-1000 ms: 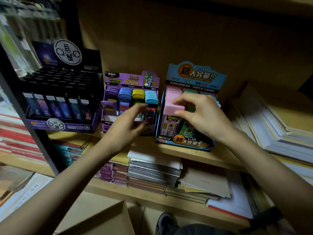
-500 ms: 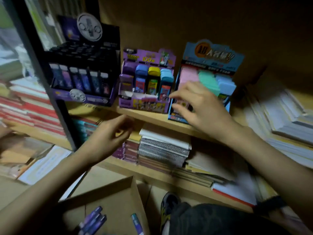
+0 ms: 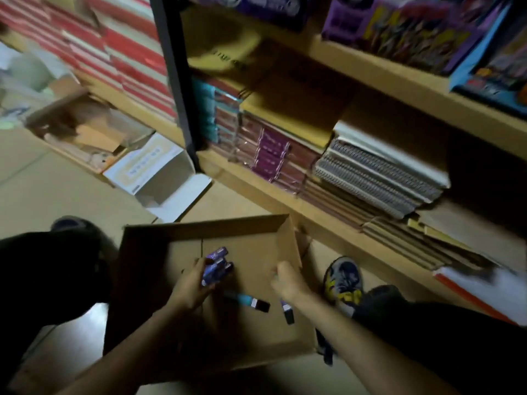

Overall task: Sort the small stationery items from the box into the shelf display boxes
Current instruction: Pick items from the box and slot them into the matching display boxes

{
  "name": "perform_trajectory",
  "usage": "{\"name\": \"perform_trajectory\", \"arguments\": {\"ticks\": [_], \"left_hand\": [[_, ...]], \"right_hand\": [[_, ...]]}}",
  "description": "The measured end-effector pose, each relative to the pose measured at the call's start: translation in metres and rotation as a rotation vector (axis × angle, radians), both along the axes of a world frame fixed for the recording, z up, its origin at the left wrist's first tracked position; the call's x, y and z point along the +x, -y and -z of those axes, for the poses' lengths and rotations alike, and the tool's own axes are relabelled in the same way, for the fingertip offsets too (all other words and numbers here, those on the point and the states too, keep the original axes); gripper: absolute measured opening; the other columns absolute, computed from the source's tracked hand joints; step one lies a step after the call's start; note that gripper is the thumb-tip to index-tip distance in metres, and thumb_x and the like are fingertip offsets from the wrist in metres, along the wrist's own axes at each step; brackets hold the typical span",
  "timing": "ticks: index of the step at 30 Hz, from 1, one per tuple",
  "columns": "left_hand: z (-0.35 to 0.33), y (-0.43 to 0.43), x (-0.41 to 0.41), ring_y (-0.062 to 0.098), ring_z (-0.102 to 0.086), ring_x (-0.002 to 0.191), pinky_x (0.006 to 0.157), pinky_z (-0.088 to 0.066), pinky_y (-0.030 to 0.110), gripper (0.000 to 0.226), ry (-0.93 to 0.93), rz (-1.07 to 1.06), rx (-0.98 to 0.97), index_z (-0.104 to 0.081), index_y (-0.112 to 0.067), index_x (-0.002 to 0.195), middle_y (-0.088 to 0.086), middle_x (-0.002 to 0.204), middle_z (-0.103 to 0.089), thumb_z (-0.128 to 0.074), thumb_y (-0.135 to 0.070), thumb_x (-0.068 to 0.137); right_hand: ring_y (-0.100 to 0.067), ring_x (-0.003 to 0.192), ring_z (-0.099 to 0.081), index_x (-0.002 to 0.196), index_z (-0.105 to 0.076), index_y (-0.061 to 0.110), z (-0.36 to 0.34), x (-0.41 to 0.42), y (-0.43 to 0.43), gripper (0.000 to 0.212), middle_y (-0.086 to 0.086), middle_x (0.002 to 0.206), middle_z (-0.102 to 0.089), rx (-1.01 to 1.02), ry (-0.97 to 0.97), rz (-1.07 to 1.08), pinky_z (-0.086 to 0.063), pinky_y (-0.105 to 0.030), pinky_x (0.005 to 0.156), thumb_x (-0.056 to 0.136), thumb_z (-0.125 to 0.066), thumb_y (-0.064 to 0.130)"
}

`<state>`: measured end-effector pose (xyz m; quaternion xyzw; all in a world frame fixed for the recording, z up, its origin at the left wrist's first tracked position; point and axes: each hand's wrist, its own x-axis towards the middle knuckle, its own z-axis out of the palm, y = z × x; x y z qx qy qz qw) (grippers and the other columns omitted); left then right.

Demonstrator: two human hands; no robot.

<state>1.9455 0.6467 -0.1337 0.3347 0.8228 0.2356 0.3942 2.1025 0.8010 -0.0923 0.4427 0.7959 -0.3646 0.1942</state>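
Packs [image 3: 217,266] in left hand [image 3: 193,287], inside cardboard box [image 3: 258,246]

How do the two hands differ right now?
The left hand grips a bundle of purple packs; the right hand is blurred, with nothing plainly held. The left hand is mid-box; the right hand is by a side wall. Both reach into the cardboard box.

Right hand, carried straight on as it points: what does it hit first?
Probably the far wall of the cardboard box; the right hand points across bare floor. Depth unclear.
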Motion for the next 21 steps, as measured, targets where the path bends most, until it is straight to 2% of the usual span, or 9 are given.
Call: {"name": "perform_trajectory", "arguments": {"ticks": [2, 5, 7, 9, 11, 13, 15, 18, 21], "left_hand": [[0.028, 0.007, 0.000, 0.025, -0.050, 0.116, 0.097, -0.042, 0.038, 0.066, -0.102, 0.001, -0.076, -0.043, -0.014, 0.133, 0.008, 0.132, -0.049, -0.075, -0.032, 0.078], [0.059, 0.006, -0.007, 0.025, -0.042, 0.124, 0.102, -0.039, 0.039, 0.087, -0.200, -0.017, -0.164, -0.033, -0.012, 0.142, 0.008, 0.141, -0.039, -0.077, -0.042, 0.073], [0.073, 0.006, -0.013, 0.027, -0.040, 0.124, 0.101, -0.038, 0.038, 0.089, -0.256, -0.023, -0.197, -0.031, -0.012, 0.143, 0.011, 0.140, -0.038, -0.077, -0.040, 0.073], [0.083, 0.005, -0.019, 0.029, -0.042, 0.118, 0.092, -0.038, 0.036, 0.086, -0.330, 0.009, -0.224, -0.035, -0.011, 0.139, 0.013, 0.131, -0.042, -0.077, -0.041, 0.070], [0.089, 0.004, -0.021, 0.031, -0.046, 0.108, 0.085, -0.038, 0.036, 0.078, -0.360, 0.038, -0.217, -0.044, -0.006, 0.130, 0.015, 0.118, -0.047, -0.078, -0.040, 0.069], [0.092, 0.002, -0.019, 0.031, -0.047, 0.104, 0.084, -0.038, 0.034, 0.073, -0.360, 0.076, -0.213, -0.046, -0.002, 0.123, 0.017, 0.114, -0.049, -0.077, -0.040, 0.070], [0.093, 0.001, -0.016, 0.028, -0.045, 0.105, 0.087, -0.036, 0.032, 0.072, -0.343, 0.093, -0.228, -0.043, -0.002, 0.123, 0.016, 0.116, -0.046, -0.074, -0.041, 0.071], [0.091, -0.004, -0.013, 0.029, -0.044, 0.108, 0.089, -0.038, 0.034, 0.070, -0.288, 0.062, -0.247, -0.042, -0.002, 0.122, 0.016, 0.119, -0.044, -0.074, -0.039, 0.073], [0.083, -0.008, -0.014, 0.030, -0.045, 0.114, 0.092, -0.041, 0.038, 0.060, -0.238, 0.104, -0.312, -0.042, -0.005, 0.124, 0.014, 0.126, -0.045, -0.070, -0.032, 0.079]], "right_hand": [[-0.027, 0.103, -0.059, 0.105, -0.053, 0.014, 0.045, 0.007, 0.017, 0.015, -0.011, 0.112, -0.060, 0.095, 0.125, 0.047, -0.049, -0.030, 0.077, 0.090, -0.053, 0.016], [-0.024, 0.114, -0.052, 0.134, -0.039, 0.006, 0.083, 0.010, 0.038, 0.046, -0.012, 0.129, -0.049, 0.199, 0.288, 0.071, -0.045, -0.030, 0.093, 0.092, -0.052, 0.021], [-0.027, 0.106, -0.055, 0.129, -0.043, -0.005, 0.095, 0.008, 0.045, 0.051, -0.018, 0.121, -0.053, 0.361, 0.258, 0.018, -0.049, -0.033, 0.089, 0.085, -0.062, 0.013], [-0.027, 0.104, -0.055, 0.124, -0.049, -0.003, 0.103, 0.007, 0.048, 0.043, -0.017, 0.117, -0.054, 0.451, 0.276, -0.064, -0.049, -0.033, 0.089, 0.084, -0.061, 0.009], [-0.023, 0.110, -0.049, 0.127, -0.047, 0.007, 0.109, 0.007, 0.048, 0.038, -0.012, 0.124, -0.050, 0.432, 0.279, -0.092, -0.043, -0.029, 0.093, 0.090, -0.051, 0.014], [-0.022, 0.107, -0.050, 0.123, -0.049, 0.010, 0.112, 0.005, 0.045, 0.035, -0.010, 0.123, -0.049, 0.427, 0.217, -0.100, -0.043, -0.029, 0.091, 0.089, -0.054, 0.018], [-0.018, 0.098, -0.053, 0.119, -0.049, 0.013, 0.111, 0.002, 0.041, 0.038, -0.008, 0.119, -0.046, 0.415, 0.128, -0.103, -0.049, -0.028, 0.085, 0.084, -0.061, 0.023], [-0.014, 0.087, -0.056, 0.119, -0.045, 0.019, 0.113, -0.003, 0.043, 0.041, -0.003, 0.120, -0.037, 0.317, 0.015, -0.162, -0.053, -0.025, 0.072, 0.083, -0.063, 0.027], [-0.013, 0.088, -0.058, 0.125, -0.041, 0.018, 0.117, -0.009, 0.052, 0.045, -0.001, 0.125, -0.032, 0.195, 0.013, -0.235, -0.053, -0.023, 0.072, 0.087, -0.060, 0.034]]}}
